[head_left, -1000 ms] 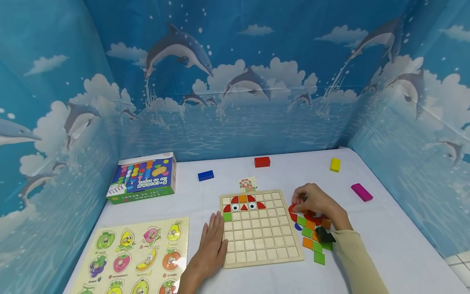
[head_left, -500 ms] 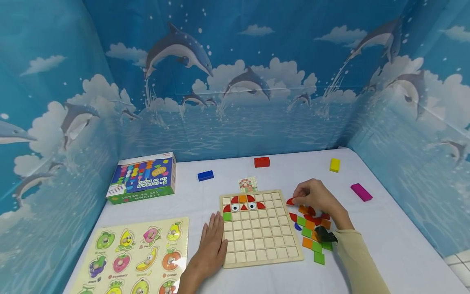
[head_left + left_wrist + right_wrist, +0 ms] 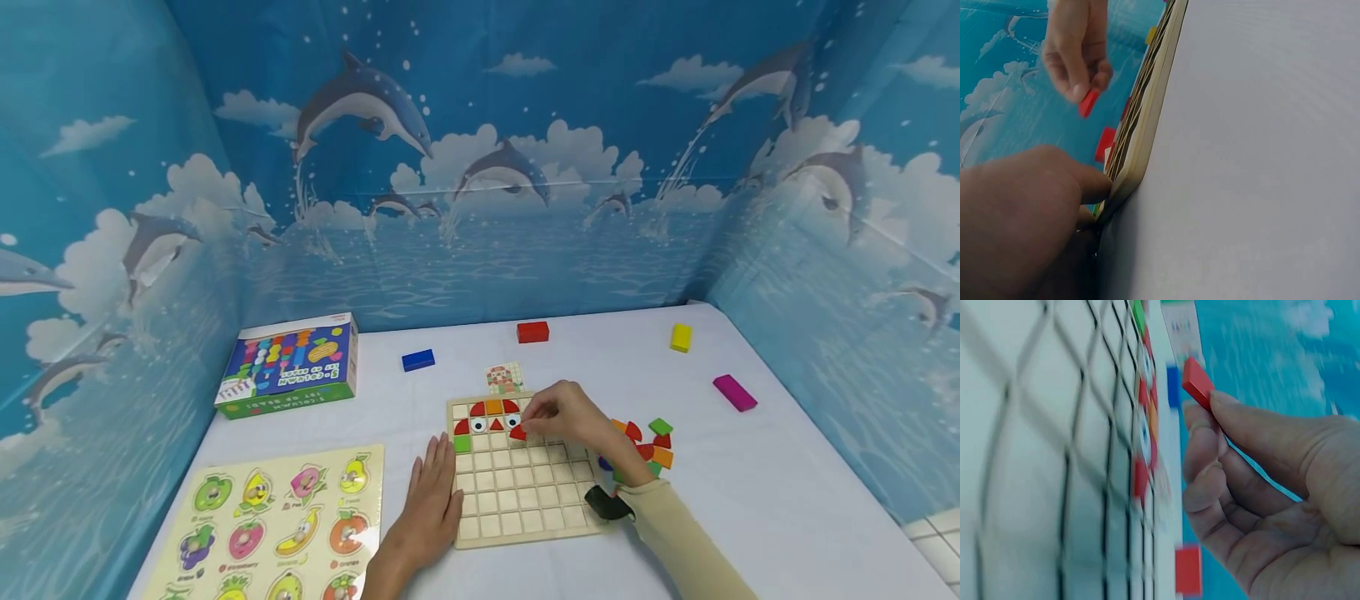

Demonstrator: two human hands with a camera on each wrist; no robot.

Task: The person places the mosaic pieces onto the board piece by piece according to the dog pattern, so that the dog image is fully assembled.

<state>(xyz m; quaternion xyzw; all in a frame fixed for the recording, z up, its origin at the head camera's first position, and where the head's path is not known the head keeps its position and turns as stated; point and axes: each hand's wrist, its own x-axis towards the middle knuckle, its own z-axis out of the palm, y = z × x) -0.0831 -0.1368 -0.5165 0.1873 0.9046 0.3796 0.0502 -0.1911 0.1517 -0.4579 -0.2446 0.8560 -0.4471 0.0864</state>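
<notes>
My right hand [image 3: 570,417] is over the upper right part of the wooden grid board [image 3: 502,502], pinching a red tile [image 3: 1197,384] between thumb and fingers. In the right wrist view the tile is held tilted, apart from the board. My left hand [image 3: 427,500] lies with straight fingers along the board's left edge and touches it. On the board's upper rows sit red tiles, an orange tile [image 3: 493,407], two eye tiles [image 3: 478,426] and a green tile [image 3: 462,443]. The right hand hides some cells.
Loose coloured tiles [image 3: 662,457] lie right of the board, partly behind the right forearm. A small picture card [image 3: 505,377] is above the board. A fruit puzzle [image 3: 285,508] and a box [image 3: 288,367] stand left. Blue, red [image 3: 532,332], yellow and magenta blocks lie farther back.
My right hand has picked a red tile from the loose pile and carried it left over the board. The left hand stays at the board's edge.
</notes>
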